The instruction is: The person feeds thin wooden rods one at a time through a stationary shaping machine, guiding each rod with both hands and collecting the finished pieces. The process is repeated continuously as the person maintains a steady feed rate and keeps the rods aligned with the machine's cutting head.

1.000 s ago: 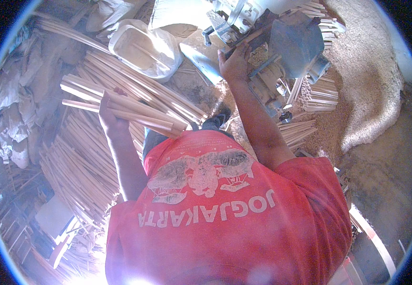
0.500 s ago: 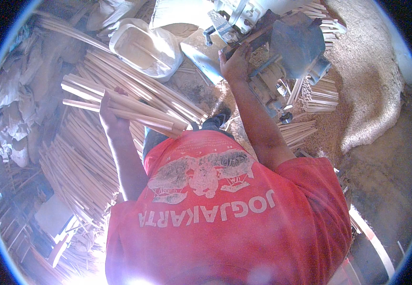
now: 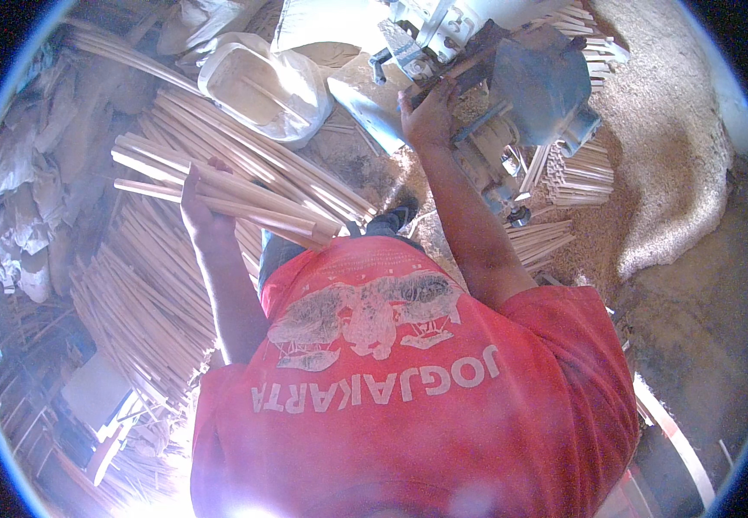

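Note:
My left hand (image 3: 204,210) is closed around a loose bundle of pale wooden sticks (image 3: 257,197), held slantwise in front of my body. The near ends of the sticks reach the hem of my red shirt. My right arm is stretched forward to a blue-grey woodworking machine (image 3: 539,86). There my right hand (image 3: 430,119) is bent at the machine's infeed side, beside a dark slot, with its thumb to the left and fingers to the right. What lies between them is hidden.
Long wooden sticks (image 3: 145,302) lie piled on the floor at left. A whitish tub (image 3: 261,91) stands beyond them. Shorter cut sticks (image 3: 583,177) are stacked right of the machine, beside a heap of wood shavings (image 3: 672,164). Pale sacks (image 3: 24,207) line the far left.
My right hand has shifted very slightly at the machine. The left hand and its bundle of sticks stay in place.

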The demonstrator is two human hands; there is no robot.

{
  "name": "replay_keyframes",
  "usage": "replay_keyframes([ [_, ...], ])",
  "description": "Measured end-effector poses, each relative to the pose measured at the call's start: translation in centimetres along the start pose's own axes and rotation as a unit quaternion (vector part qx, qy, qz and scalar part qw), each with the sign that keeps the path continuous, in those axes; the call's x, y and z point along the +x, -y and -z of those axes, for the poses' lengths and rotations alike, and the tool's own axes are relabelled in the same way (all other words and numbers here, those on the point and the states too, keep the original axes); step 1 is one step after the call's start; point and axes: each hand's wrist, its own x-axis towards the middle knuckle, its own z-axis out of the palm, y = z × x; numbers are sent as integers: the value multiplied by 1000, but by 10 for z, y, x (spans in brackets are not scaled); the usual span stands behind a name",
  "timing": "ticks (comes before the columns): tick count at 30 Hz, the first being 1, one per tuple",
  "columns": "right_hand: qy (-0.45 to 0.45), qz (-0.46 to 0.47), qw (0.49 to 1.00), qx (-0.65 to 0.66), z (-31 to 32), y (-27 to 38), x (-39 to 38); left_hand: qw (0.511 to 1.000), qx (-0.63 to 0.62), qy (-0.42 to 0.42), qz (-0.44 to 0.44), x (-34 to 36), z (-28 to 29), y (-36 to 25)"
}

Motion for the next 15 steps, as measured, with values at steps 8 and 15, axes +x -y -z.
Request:
replay_keyframes([
  [8,-13,6,1000,-13,-8,-7,3,1000,22,-14,-7,-7,-8,-3],
  [15,-19,4,1000,-1,-3,-6,5,999,30,1,-16,-9,-13,-4],
])
